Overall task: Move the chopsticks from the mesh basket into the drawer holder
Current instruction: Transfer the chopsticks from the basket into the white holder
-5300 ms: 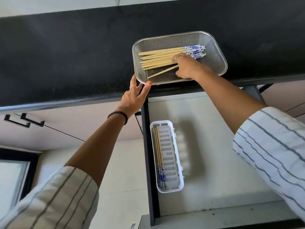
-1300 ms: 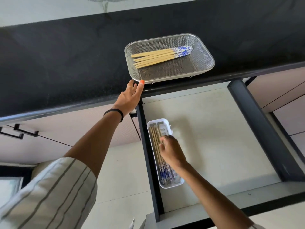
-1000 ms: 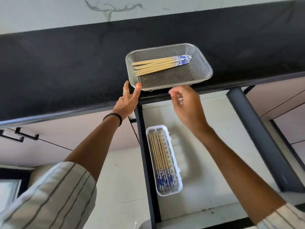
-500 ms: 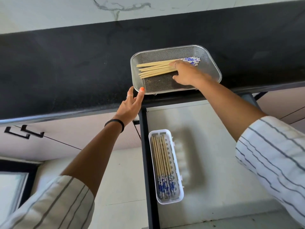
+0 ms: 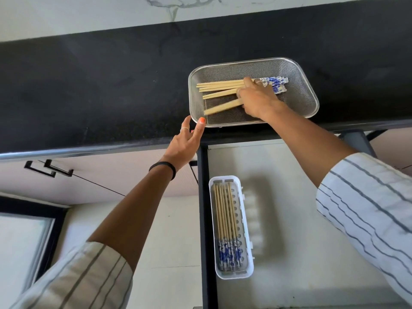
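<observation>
A steel mesh basket (image 5: 305,90) sits on the black counter near its front edge. Several bamboo chopsticks (image 5: 219,85) with blue-patterned ends lie in it. My right hand (image 5: 258,100) is inside the basket and pinches a pair of chopsticks (image 5: 223,106) that angles away from the rest. My left hand (image 5: 186,144) rests with straight fingers against the basket's front left corner. Below, in the open drawer, a white slotted holder (image 5: 246,221) holds several chopsticks (image 5: 226,221) lying lengthwise.
The black counter (image 5: 100,90) runs across the view with a white marbled wall behind it. The open drawer (image 5: 301,253) has a pale floor and a dark left rail (image 5: 206,219). Black cabinet handles (image 5: 48,169) sit at the left.
My right hand left the holder in the drawer, rose to the basket and now pinches a pair of chopsticks, pulled aside from the bundle. The left hand stayed at the basket corner.
</observation>
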A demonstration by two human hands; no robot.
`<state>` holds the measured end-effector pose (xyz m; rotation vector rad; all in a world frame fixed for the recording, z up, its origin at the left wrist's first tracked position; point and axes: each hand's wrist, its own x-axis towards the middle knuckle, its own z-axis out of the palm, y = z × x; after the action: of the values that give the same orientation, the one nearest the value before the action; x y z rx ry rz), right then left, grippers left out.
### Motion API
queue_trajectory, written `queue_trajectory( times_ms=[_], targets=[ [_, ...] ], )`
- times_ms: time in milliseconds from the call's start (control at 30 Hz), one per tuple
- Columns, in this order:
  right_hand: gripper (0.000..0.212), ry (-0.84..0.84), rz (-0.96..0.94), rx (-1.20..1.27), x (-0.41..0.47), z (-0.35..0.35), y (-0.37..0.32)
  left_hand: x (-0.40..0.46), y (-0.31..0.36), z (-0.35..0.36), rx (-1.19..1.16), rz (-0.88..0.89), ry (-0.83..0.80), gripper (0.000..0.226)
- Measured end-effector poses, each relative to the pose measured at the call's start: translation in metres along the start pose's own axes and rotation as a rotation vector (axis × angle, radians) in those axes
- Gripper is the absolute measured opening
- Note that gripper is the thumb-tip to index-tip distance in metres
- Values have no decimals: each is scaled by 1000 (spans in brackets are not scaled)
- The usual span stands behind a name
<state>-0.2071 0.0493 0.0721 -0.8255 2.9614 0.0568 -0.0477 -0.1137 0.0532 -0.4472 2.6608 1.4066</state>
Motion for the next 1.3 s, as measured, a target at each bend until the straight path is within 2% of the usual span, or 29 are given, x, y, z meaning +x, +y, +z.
queue_trajectory(
  times_ms=[233, 367, 467, 633, 800, 933, 1200, 1300],
  targets=[
    [31, 31, -89, -61, -6, -11, 3, -3, 5, 1, 7, -14, 6, 68],
    [35, 177, -141, 9, -15, -36, 5, -5, 7, 1, 25, -31, 2, 68],
    [29, 274, -130, 74, -22, -61, 4, -5, 9, 1, 33, -42, -9, 68],
    [17, 319, -118, 281, -48, -98, -2, -2, 8, 0, 62, -96, -6, 71],
    [16, 214, -162, 492, -80, -127, -17, -2, 13, 1, 78, -159, -29, 74],
    [19, 79, -140, 753, -107, -128, -26, -3, 15, 3, 77, -156, -29, 75],
    [12, -285, 78, 1270, -156, -21, -35, -5, 17, 5, 64, -149, -39, 75],
    [15, -400, 172, 1321, -183, 30, -41, -6, 17, 6, 54, -140, -47, 74]
  ],
)
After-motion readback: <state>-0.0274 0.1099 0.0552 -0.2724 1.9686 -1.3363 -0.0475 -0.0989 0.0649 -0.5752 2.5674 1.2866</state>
